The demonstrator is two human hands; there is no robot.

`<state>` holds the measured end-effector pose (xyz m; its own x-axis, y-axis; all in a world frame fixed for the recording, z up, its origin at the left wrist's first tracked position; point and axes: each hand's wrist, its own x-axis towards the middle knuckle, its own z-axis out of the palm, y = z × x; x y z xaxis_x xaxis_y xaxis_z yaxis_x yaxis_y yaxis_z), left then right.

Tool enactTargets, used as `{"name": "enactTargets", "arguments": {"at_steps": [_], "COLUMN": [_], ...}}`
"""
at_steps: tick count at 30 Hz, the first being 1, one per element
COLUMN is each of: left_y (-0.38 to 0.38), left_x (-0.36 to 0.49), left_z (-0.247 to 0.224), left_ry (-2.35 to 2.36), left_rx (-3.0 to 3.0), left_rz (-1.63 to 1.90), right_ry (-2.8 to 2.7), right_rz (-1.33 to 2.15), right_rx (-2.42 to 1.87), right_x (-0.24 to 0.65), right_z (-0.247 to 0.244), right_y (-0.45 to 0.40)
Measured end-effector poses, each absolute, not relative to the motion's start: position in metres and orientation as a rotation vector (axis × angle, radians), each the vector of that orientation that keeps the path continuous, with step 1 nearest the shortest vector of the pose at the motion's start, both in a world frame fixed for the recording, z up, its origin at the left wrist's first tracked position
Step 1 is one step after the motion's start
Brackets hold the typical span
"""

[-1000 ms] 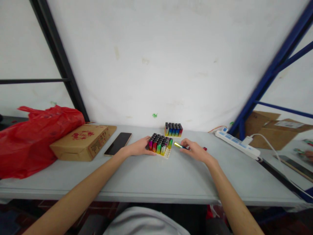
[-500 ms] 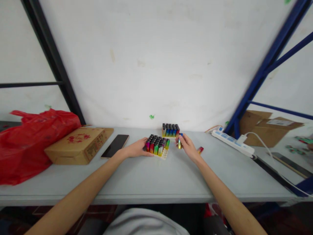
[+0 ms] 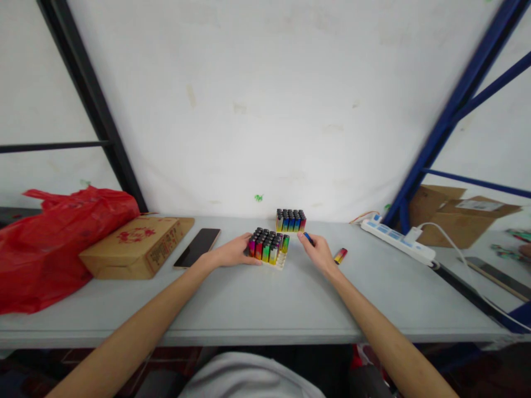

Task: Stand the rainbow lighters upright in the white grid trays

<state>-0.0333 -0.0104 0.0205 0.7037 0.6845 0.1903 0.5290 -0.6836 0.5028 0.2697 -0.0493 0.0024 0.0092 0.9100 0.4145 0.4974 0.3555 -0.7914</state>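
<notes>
A white tray (image 3: 280, 262) holds several upright lighters (image 3: 265, 249) with colourful bodies and black tops; its right-hand slots are bare. My left hand (image 3: 236, 250) grips the tray's left side, thumb at the front. My right hand (image 3: 316, 251) is closed on a lighter (image 3: 308, 238), of which only a blue end shows, just right of the tray. Behind stands a second block of upright lighters (image 3: 291, 220). One red and yellow lighter (image 3: 341, 256) lies on the table, right of my right hand.
A phone (image 3: 197, 247), a cardboard box (image 3: 136, 246) and a red plastic bag (image 3: 62, 249) lie on the left. A white power strip (image 3: 398, 242) with a cable and an open carton (image 3: 450, 218) are at the right. The table's front edge (image 3: 265, 337) runs below.
My right hand has turned the lighter, so its shiny body is now hidden and only the blue end shows. The loose lighter at the right is more fully in view. My left hand stays on the tray.
</notes>
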Motion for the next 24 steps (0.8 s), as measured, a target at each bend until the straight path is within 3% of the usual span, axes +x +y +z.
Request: {"name": "enactTargets", "arguments": {"at_steps": [5,15,21,24], "left_y": [-0.011,-0.007,-0.006,-0.006], "left_x": [-0.033,-0.034,-0.035,-0.035], "left_z": [0.021,0.015,0.014,0.015], "left_ry": [0.935,0.928,0.940,0.935], "left_rx": [2.499,2.476,2.493,2.506], "left_rz": [0.523,0.540,0.549,0.528], "right_ry": [-1.639,-1.826,-2.108,-2.126], "right_rz": [0.347,0.418,0.174,0.222], "right_rx": [-1.335,-1.224,-1.093,-1.141], "right_x": [0.265,0.264,0.265,0.263], "right_z": [0.003,0.015,0.020,0.019], "right_y": [-0.053,-0.063,-0.066,-0.067]}}
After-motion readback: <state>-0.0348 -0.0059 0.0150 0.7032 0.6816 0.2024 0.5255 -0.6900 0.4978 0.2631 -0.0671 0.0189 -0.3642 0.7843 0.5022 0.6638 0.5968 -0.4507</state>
